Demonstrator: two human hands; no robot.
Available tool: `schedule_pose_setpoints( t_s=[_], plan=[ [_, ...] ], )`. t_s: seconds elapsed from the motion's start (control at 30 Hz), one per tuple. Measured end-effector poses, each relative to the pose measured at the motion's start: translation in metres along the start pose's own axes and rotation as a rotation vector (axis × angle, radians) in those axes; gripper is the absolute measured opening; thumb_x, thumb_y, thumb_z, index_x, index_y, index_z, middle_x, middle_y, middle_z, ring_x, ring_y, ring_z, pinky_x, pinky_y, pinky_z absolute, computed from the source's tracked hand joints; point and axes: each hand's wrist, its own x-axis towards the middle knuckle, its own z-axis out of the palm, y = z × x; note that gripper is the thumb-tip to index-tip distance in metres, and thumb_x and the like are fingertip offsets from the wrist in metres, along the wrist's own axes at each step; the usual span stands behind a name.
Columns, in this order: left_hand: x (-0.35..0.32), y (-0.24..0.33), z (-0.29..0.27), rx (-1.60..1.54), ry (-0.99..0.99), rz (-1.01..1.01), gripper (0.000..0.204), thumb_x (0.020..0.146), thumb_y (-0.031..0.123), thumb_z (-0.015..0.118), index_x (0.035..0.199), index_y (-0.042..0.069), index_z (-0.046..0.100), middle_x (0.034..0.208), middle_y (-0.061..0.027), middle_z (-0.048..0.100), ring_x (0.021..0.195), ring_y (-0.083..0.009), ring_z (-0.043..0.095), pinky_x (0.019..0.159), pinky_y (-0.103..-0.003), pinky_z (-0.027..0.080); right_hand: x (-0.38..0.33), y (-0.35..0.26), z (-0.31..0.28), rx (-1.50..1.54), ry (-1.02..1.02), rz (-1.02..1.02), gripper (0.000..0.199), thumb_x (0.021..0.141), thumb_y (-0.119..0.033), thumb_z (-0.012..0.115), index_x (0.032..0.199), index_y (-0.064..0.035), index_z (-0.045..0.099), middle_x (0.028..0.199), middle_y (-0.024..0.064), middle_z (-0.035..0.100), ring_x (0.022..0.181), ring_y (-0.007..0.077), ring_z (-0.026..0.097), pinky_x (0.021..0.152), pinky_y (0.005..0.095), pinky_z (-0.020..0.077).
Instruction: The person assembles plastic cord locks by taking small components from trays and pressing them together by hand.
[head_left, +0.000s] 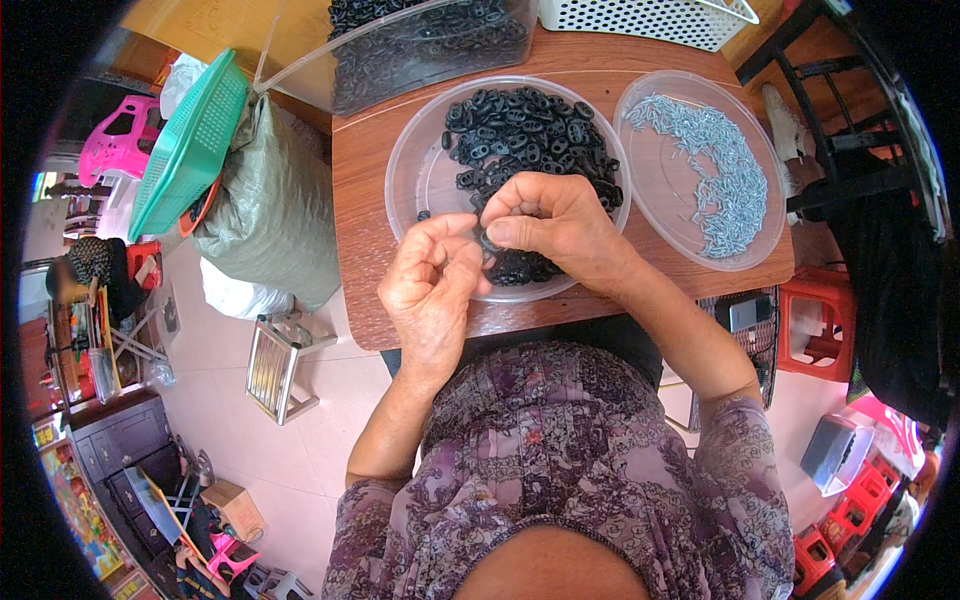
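Head view: assembling small black ring, pinched by right hand above round tray.
Left hand curled alongside, contents unseen; next likely fetching pin from right dish.

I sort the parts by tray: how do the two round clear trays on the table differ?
The left tray holds black ring-shaped parts; the right tray holds small silver pins. Both hands work above the left tray; the right tray stands apart from them. Both are shallow, round, clear plastic.
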Motion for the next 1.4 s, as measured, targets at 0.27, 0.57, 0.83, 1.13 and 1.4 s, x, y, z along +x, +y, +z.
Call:
schedule_pose_setpoints(
  t_s=[0.27,0.57,0.83,1.13,1.4],
  plan=[
    [0.002,-0.008,0.007,-0.105,0.085,-0.001,0.018,0.083,-0.002,0.053,0.101,-0.004,0.051,0.073,-0.0056,0.058,0.057,-0.0078,0.053,0.055,-0.018,0.043,0.0,0.006,0.009,-0.097,0.202,-0.172,0.007,0.077,-0.005,0.058,0.077,0.0018,0.06,0.07,0.0032,0.06,0.064,0.0071,0.054,0.058,0.022,0.0442],
    [0.001,-0.011,0.012,-0.133,0.108,0.004,0.018,0.083,-0.002,0.053,0.101,-0.004,0.05,0.076,-0.0073,0.059,0.058,-0.0088,0.053,0.056,-0.018,0.044,-0.008,0.006,0.02,-0.143,0.341,-0.236,0.005,0.077,-0.002,0.056,0.077,0.0029,0.059,0.068,0.0048,0.06,0.062,0.0087,0.055,0.057,0.0233,0.045],
    [-0.001,-0.011,0.011,-0.118,0.099,-0.006,0.019,0.083,-0.003,0.053,0.102,-0.004,0.05,0.077,-0.0081,0.059,0.059,-0.0091,0.054,0.056,-0.019,0.045,-0.007,0.005,0.022,0.086,0.375,-0.099,0.004,0.076,-0.001,0.058,0.076,0.0027,0.056,0.068,0.0047,0.059,0.062,0.0083,0.055,0.056,0.0226,0.0452],
    [-0.004,-0.008,0.013,-0.083,0.141,-0.033,0.018,0.082,-0.004,0.052,0.1,-0.004,0.051,0.076,-0.0078,0.059,0.058,-0.0086,0.054,0.055,-0.018,0.045,-0.007,0.01,0.03,0.013,0.455,-0.186,0.002,0.077,0.0,0.057,0.079,0.0013,0.056,0.068,0.0031,0.058,0.06,0.0071,0.053,0.054,0.0214,0.0445],
    [-0.004,-0.01,0.014,-0.103,0.16,-0.037,0.018,0.082,-0.004,0.052,0.099,-0.004,0.052,0.076,-0.0078,0.06,0.058,-0.0082,0.054,0.054,-0.018,0.045,-0.006,0.015,0.033,0.011,0.446,-0.191,0.002,0.078,-0.001,0.057,0.079,0.0003,0.055,0.068,0.002,0.057,0.06,0.0063,0.052,0.054,0.0212,0.0443]
  ],
)
